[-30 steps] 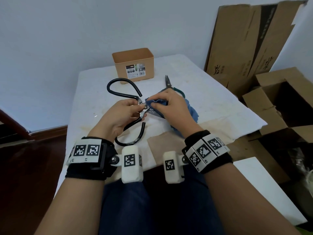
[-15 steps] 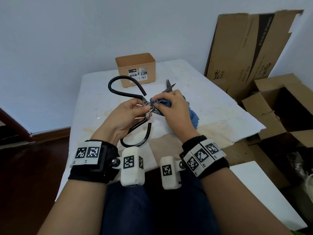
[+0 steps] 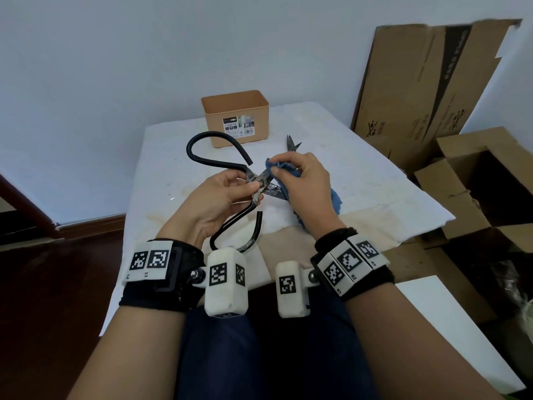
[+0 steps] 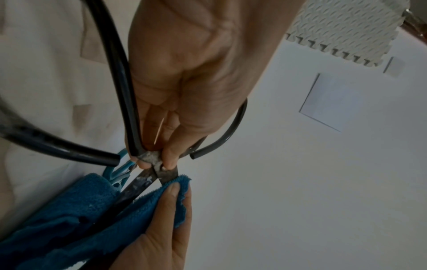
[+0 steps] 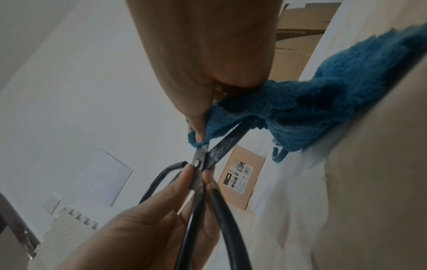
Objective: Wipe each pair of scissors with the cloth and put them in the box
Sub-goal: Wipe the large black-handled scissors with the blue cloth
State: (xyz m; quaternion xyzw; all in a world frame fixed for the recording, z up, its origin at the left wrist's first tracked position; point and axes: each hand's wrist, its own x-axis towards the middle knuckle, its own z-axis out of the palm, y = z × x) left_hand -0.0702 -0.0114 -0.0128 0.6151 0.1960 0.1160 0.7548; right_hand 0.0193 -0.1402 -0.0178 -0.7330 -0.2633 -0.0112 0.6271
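Both blades now spread: your left hand (image 3: 222, 194) pinches the black-handled steel scissors (image 3: 261, 183) at the pivot, while your right hand (image 3: 302, 183) has slid the blue terry cloth (image 4: 148, 202) tipward; wiping continues.

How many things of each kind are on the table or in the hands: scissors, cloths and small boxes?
Scissors: 2, the black-handled scissors held by the left hand and the teal-handled scissors lying on the table.
Cloths: 1, the blue cloth gripped by the right hand.
Small boxes: 1, the orange box.
Total: 4.
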